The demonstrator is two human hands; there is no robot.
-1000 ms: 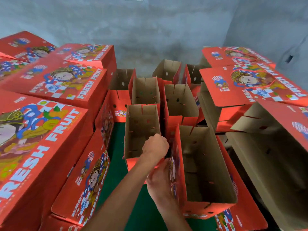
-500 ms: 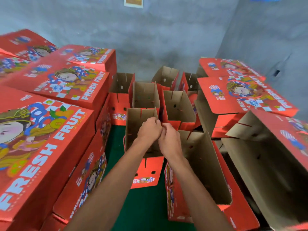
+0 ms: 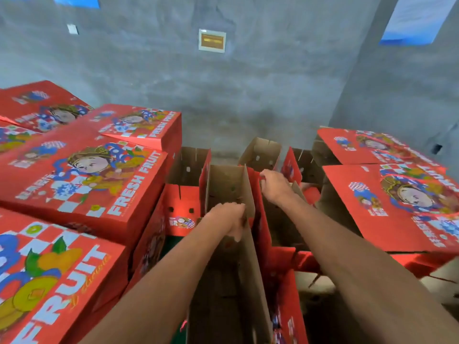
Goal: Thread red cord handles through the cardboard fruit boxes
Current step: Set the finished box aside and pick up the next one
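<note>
Several open red fruit boxes with brown cardboard insides stand on end in the middle. My left hand [image 3: 229, 219] grips the right edge of the nearest open box [image 3: 223, 289], its fingers curled over the brown wall. Further back, my right hand [image 3: 274, 184] curls over the top edge of the adjoining open box [image 3: 278, 219]. Small punched holes show in the box walls. No red cord is visible in either hand; the fingertips are hidden behind the cardboard.
Closed "FRESH FRUIT" boxes [image 3: 82, 180] are stacked high on the left. More boxes with lids [image 3: 387, 202] are piled on the right. Open boxes [image 3: 188, 167] fill the back up to the grey concrete wall [image 3: 223, 95]. Green floor shows low between the boxes.
My hands were together over one box; now they have parted. The left hand holds the near box's edge and the right has reached further back. The view has tilted upward.
</note>
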